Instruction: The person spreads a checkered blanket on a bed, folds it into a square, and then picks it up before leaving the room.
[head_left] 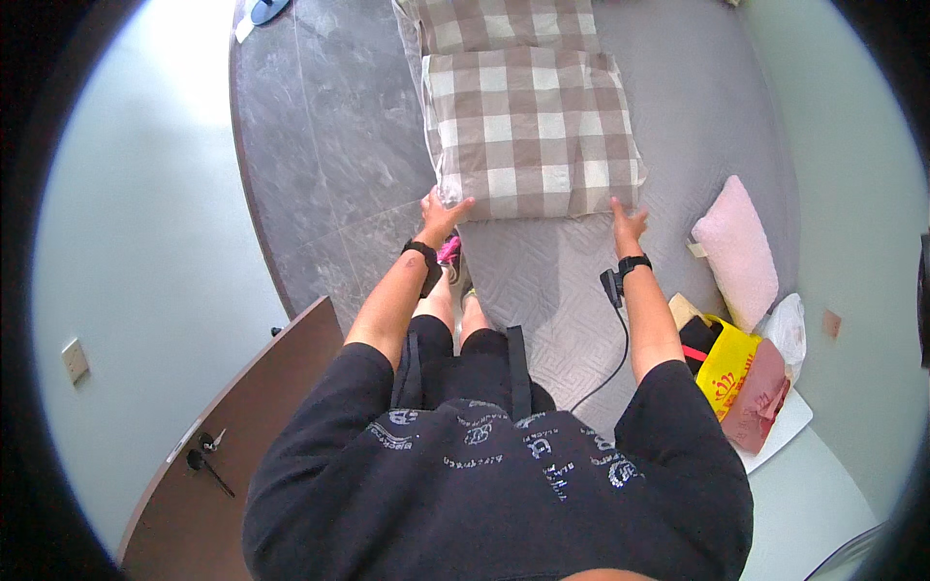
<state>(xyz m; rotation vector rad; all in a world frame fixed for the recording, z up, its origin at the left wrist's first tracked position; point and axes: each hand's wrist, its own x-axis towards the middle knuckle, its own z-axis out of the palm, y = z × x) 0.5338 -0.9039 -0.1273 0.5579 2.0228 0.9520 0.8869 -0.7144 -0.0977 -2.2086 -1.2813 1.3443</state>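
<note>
A brown-and-white checked piece of bedding (528,136), thick and folded or pillow-like, lies flat on the grey mattress. More cloth of the same check (513,24) continues beyond it at the top. My left hand (443,215) touches its near left corner, thumb stretched out along the near edge. At the near right corner is my right hand (629,225), fingers apart, with a fingertip against the edge. Neither hand has its fingers wrapped round the cloth. Both wrists wear black bands, and a black cable (622,349) runs from the right one.
The grey quilted mattress (567,281) lies between a grey tiled floor (320,126) and the right wall. Along that wall are a pink pillow (738,252), a yellow bag (725,368), a dusty-pink bag (759,397) and a white plastic bag (787,334). A brown door (242,465) stands at lower left.
</note>
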